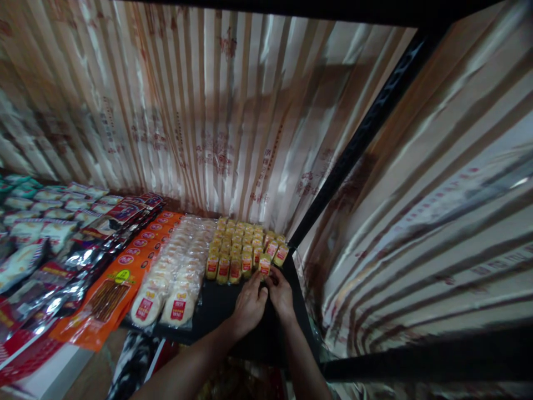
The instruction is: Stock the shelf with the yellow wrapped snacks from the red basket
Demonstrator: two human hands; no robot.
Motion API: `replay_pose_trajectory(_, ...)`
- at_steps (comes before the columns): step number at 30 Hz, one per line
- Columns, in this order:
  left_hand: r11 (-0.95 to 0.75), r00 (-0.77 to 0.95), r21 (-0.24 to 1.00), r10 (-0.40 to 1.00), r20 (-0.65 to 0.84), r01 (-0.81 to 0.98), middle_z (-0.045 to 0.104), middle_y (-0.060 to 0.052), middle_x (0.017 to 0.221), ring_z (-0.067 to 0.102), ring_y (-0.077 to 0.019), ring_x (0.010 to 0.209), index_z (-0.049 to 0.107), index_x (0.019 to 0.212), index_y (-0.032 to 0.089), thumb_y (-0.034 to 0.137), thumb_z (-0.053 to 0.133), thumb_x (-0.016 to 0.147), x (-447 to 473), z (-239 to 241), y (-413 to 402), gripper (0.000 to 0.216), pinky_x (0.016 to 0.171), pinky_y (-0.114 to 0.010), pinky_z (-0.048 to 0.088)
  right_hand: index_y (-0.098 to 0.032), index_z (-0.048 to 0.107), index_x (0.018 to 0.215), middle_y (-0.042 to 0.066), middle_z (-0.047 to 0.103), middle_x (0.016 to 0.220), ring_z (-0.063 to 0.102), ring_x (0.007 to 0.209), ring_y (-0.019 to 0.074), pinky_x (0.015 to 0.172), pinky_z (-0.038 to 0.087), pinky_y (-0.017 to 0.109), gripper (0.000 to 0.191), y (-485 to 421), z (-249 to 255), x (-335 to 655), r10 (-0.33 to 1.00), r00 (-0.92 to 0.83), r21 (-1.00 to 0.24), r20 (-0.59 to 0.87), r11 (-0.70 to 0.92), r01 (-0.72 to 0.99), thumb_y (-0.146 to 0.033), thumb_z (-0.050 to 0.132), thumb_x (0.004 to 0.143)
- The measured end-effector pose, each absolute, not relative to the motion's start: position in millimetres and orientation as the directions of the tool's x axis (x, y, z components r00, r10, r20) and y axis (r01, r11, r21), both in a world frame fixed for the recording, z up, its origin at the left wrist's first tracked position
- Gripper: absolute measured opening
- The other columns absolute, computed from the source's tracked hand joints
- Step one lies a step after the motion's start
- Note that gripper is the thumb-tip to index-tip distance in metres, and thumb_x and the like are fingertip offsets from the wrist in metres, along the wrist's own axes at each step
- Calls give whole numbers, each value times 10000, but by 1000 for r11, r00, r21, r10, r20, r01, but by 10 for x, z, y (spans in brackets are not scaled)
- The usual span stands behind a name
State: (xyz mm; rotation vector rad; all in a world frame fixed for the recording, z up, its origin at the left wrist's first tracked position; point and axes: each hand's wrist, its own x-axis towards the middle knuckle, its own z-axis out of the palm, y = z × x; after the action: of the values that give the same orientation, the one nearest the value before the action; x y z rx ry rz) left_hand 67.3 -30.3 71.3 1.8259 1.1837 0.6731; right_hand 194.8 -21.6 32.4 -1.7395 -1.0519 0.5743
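My left hand (251, 303) and my right hand (280, 294) meet at the front of a block of small yellow snack packs. Between their fingertips is one snack pack (264, 263) with a red and white label, standing upright at the front row's right end. Fingers of both hands are closed against its lower part. More yellow packs (235, 266) stand in close rows to the left and behind. A few labelled packs (281, 254) sit at the right back, near the post.
Left of the yellow packs lie two rows of round white wrapped crackers (179, 305), then orange packets (112, 294) and silvery and red bags (54, 278). The black shelf (216, 311) has a slanting black post (358, 144) at right. Pleated printed sheeting (233, 111) hangs behind.
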Motion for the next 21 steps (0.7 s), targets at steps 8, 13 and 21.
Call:
replay_pose_trajectory(8, -191, 386, 826, 922, -35, 531, 376, -118, 1406, 325, -198, 1315, 418, 1317, 60, 237, 320, 858, 674, 656, -202, 502, 1120, -347, 232, -201, 636, 1040, 51, 682, 972, 633, 847, 193, 789, 484, 314, 386, -69, 233, 1878, 856, 508, -842, 96, -202, 500, -311, 465, 711)
replay_pose_trajectory(13, -201, 379, 782, 924, -49, 591, 382, -103, 1405, 321, -194, 1318, 436, 1309, 72, 250, 301, 867, 672, 647, -208, 495, 1123, -346, 213, -186, 636, 1026, 70, 670, 982, 626, 864, 192, 789, 476, 300, 373, -81, 235, 1830, 858, 492, -786, 148, -200, 585, -318, 439, 738)
replay_pose_trajectory(21, -268, 378, 718, 926, 7, 643, 391, -101, 1401, 346, -205, 1304, 469, 1284, 95, 211, 279, 872, 651, 673, -283, 469, 1103, -383, 262, -139, 589, 1061, 107, 642, 994, 625, 809, 202, 776, 490, 324, 434, -135, 194, 1842, 816, 547, -856, 189, -136, 498, -410, 486, 738)
